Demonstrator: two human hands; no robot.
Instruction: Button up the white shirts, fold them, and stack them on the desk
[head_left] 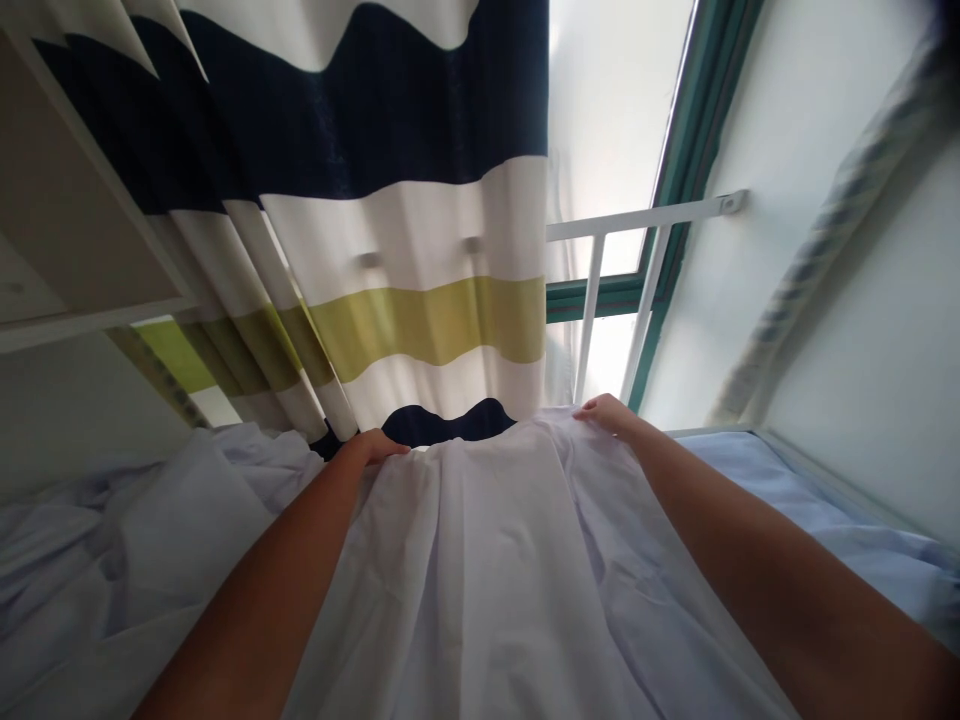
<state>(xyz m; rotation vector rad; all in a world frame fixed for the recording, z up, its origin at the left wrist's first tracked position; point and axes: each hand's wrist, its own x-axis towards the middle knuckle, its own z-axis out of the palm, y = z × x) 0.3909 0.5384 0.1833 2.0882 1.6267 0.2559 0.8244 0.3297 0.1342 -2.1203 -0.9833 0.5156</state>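
A white sheet [510, 560] hangs stretched between my two hands, its top edge level with them and long folds running down toward me. My left hand [382, 446] is closed on the sheet's upper edge, left of the middle. At the upper right corner my right hand [604, 413] pinches the same cloth between thumb and fingers. Both arms reach forward. More white bedding [202, 500] lies bunched at the left, beside my left forearm; whether it joins the held sheet I cannot tell.
A striped curtain [420, 240] hangs ahead, covering part of the window [615, 120]. White metal rails [645, 220] stand in front of the glass at the right. A pale blue bed surface [795, 490] lies right of my right arm, along the white wall [885, 350].
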